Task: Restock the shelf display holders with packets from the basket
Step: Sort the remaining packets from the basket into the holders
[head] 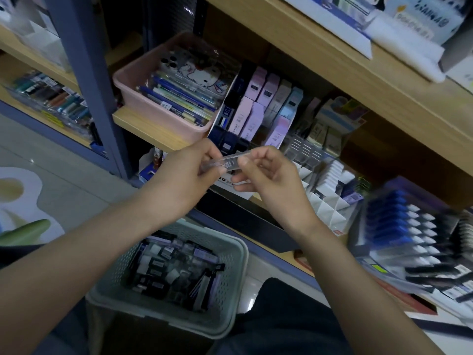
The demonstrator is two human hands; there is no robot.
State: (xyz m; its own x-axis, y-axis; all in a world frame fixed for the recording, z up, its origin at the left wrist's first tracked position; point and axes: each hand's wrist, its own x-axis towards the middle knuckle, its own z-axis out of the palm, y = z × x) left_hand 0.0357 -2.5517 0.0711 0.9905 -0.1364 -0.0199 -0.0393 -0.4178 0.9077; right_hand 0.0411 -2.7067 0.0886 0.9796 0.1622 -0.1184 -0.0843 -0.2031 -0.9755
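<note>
Pink tray (158, 111) left of display holder (225, 139); basket (239, 272) below held packet (230, 162).

The left hand (184, 172) and right hand (271, 175) cover both ends of the clear packet (230, 162); its label is too small to read. The pen rack (409, 237) at the right of the frame is blurred.

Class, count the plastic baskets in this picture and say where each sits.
2. A pink basket on the wooden shelf, upper left; a grey-green basket at the bottom centre, holding packets. Others may be hidden.
</note>
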